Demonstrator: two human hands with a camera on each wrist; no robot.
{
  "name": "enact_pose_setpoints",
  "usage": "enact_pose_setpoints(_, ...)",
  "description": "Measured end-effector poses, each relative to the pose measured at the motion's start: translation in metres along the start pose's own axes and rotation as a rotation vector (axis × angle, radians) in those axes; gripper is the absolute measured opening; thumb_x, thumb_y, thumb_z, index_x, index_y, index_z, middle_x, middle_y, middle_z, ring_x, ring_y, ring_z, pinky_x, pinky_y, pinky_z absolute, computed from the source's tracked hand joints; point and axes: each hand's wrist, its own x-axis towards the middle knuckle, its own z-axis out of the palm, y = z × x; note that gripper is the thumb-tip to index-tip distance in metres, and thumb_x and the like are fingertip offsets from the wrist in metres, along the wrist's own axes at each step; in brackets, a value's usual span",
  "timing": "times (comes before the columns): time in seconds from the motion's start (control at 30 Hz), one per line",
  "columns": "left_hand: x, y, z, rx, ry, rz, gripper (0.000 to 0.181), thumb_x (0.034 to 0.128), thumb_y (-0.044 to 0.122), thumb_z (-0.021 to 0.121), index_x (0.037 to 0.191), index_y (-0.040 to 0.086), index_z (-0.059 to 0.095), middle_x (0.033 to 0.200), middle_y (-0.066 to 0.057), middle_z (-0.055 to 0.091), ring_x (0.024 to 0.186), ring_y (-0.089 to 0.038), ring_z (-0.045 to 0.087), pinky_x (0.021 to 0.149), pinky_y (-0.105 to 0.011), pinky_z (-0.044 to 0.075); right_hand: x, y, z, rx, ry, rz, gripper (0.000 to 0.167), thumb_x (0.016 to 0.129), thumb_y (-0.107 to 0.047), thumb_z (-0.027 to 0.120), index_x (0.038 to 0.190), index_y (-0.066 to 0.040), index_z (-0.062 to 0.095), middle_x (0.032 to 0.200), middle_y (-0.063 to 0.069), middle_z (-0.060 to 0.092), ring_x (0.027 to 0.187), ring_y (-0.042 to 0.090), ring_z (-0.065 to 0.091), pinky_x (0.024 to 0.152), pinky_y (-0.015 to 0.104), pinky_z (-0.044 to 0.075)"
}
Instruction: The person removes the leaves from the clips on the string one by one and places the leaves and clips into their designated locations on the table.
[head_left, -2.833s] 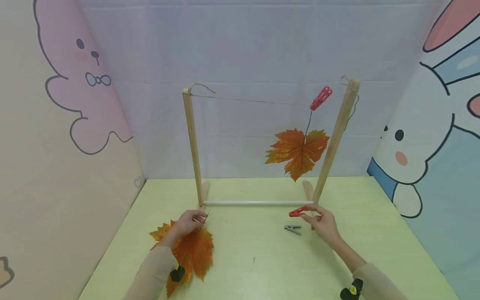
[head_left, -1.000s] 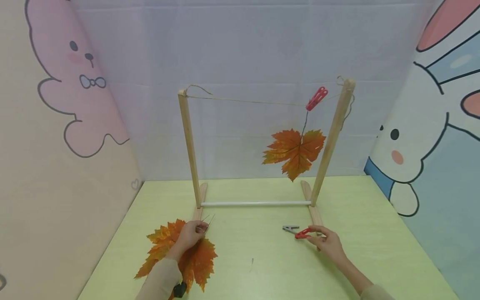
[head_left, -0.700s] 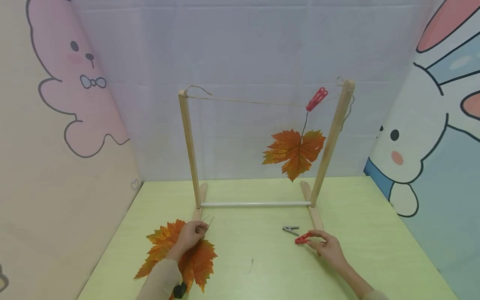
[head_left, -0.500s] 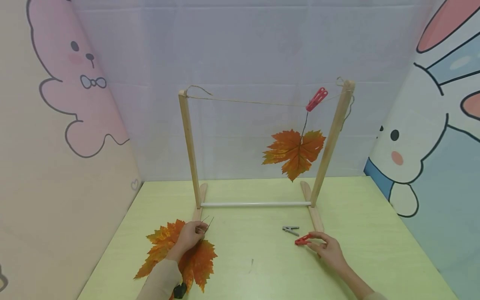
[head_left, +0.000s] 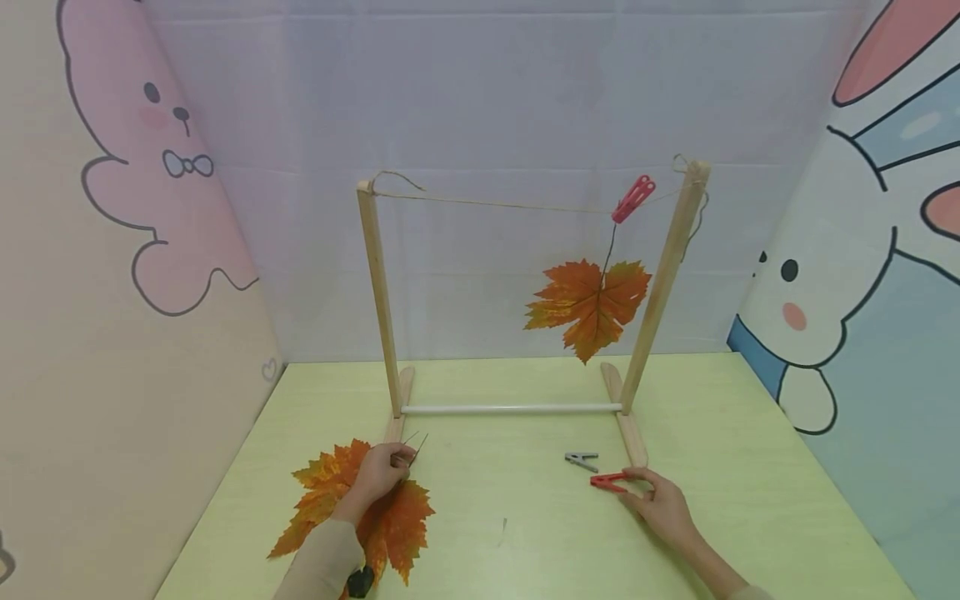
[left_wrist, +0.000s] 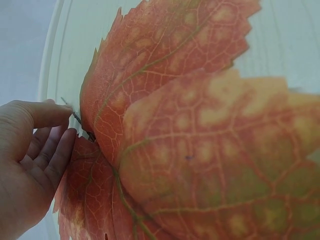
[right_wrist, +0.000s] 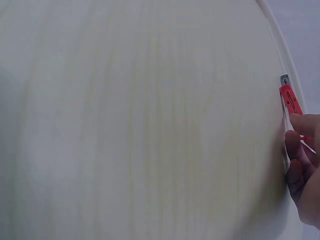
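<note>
My left hand (head_left: 381,471) pinches the thin dark stems of orange artificial maple leaves (head_left: 405,525) at the table's front left; the leaves fan out under the hand and forearm. In the left wrist view, the overlapping leaves (left_wrist: 200,145) fill much of the picture beside the fingers. On the right, my right hand (head_left: 663,508) holds a red clothespin (head_left: 609,482) by its handle ends, close to the tabletop. A grey clothespin (head_left: 582,459) lies just beyond it. Another maple leaf (head_left: 592,304) hangs by its stem from a pink-red clothespin (head_left: 633,198) on the string.
A wooden frame with a left post (head_left: 381,300), a right post (head_left: 666,287) and a white crossbar (head_left: 510,409) stands on the pale table (head_left: 510,467). Twine (head_left: 487,202) runs between the post tops. A small thin scrap (head_left: 504,529) lies near the front.
My right hand has come nearer with the red clothespin, from beside the right post's base, and the clothespin has turned. My left hand has shifted slightly nearer, and the leaves spread wider.
</note>
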Motion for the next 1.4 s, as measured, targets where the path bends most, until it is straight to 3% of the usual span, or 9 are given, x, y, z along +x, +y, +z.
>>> enact_pose_setpoints(0.1,0.001,0.001,0.001,0.01,0.001,-0.042,0.021,0.0718,-0.008,0.058,0.09,-0.003,0.067,0.078,-0.007,0.064,0.063,-0.013,0.051,0.054,-0.025,0.047,0.0,0.002,0.0,-0.082,0.018,-0.046,0.035,0.074,-0.009,0.073,0.108,-0.005,0.063,0.057,-0.003,0.049,0.037,0.003,0.033,0.037,0.019,0.029)
enact_pose_setpoints(0.17,0.002,0.002,0.003,0.019,0.003,-0.114,0.022,0.0718,-0.009,0.058,0.091,-0.003,0.067,0.079,-0.008,0.064,0.064,-0.015,0.05,0.055,-0.025,0.046,-0.001,0.001,0.001,-0.134,0.038,-0.078,0.035,0.074,-0.01,0.074,0.106,-0.005,0.064,0.06,-0.004,0.051,0.038,0.003,0.035,0.037,0.02,0.03)
enact_pose_setpoints(0.3,0.003,0.007,0.005,0.04,0.018,-0.172,0.021,0.0731,-0.011,0.059,0.091,-0.002,0.067,0.079,-0.007,0.063,0.063,-0.014,0.048,0.054,-0.022,0.043,-0.003,-0.001,0.001,-0.184,0.072,-0.127,0.033,0.071,-0.009,0.075,0.102,-0.006,0.065,0.063,0.0,0.056,0.039,0.002,0.035,0.037,0.02,0.03)
enact_pose_setpoints(0.5,0.004,0.005,0.004,0.031,0.021,-0.153,0.02,0.0723,-0.01,0.06,0.09,-0.002,0.067,0.078,-0.007,0.063,0.063,-0.014,0.048,0.055,-0.023,0.044,-0.004,-0.002,0.0,-0.227,0.095,-0.204,0.033,0.069,-0.007,0.077,0.1,-0.005,0.065,0.089,0.007,0.065,0.042,-0.001,0.037,0.039,0.021,0.032)
enact_pose_setpoints(0.63,0.004,-0.005,0.003,-0.004,0.016,-0.03,0.019,0.0723,-0.006,0.058,0.089,-0.003,0.067,0.077,-0.006,0.063,0.062,-0.013,0.048,0.053,-0.024,0.044,-0.003,-0.001,0.0,-0.24,0.107,-0.225,0.033,0.068,-0.006,0.077,0.099,-0.004,0.066,0.086,0.007,0.065,0.044,-0.001,0.038,0.041,0.021,0.033)
enact_pose_setpoints(0.73,0.002,-0.006,0.001,-0.011,0.009,0.012,0.018,0.0725,-0.004,0.058,0.089,-0.002,0.066,0.076,-0.005,0.063,0.061,-0.013,0.048,0.053,-0.025,0.044,-0.002,0.0,0.0,-0.245,0.117,-0.246,0.033,0.067,-0.005,0.077,0.098,-0.004,0.066,0.088,0.008,0.065,0.045,-0.001,0.039,0.042,0.021,0.034)
enact_pose_setpoints(0.97,0.004,0.003,0.004,0.037,0.024,-0.155,0.02,0.0722,-0.009,0.059,0.089,-0.001,0.067,0.08,-0.007,0.064,0.064,-0.015,0.049,0.057,-0.025,0.045,-0.002,0.0,0.0,-0.235,0.126,-0.276,0.033,0.066,-0.005,0.078,0.097,-0.003,0.066,0.088,0.007,0.065,0.044,-0.003,0.038,0.041,0.021,0.033)
enact_pose_setpoints(1.17,0.006,0.008,0.005,0.06,0.032,-0.169,0.021,0.0733,-0.009,0.06,0.09,0.001,0.068,0.083,-0.006,0.065,0.066,-0.014,0.051,0.059,-0.024,0.046,-0.001,-0.002,-0.001,-0.229,0.113,-0.272,0.033,0.067,-0.009,0.078,0.098,-0.002,0.066,0.088,0.007,0.065,0.044,-0.003,0.037,0.042,0.021,0.033)
enact_pose_setpoints(1.4,0.016,0.016,0.004,0.082,0.041,-0.125,0.021,0.0753,-0.01,0.058,0.091,0.001,0.068,0.085,-0.007,0.066,0.069,-0.016,0.057,0.061,-0.028,0.05,0.004,-0.005,-0.004,-0.238,0.101,-0.265,0.036,0.068,-0.013,0.078,0.099,-0.003,0.066,0.092,0.008,0.066,0.045,-0.001,0.039,0.043,0.021,0.034)
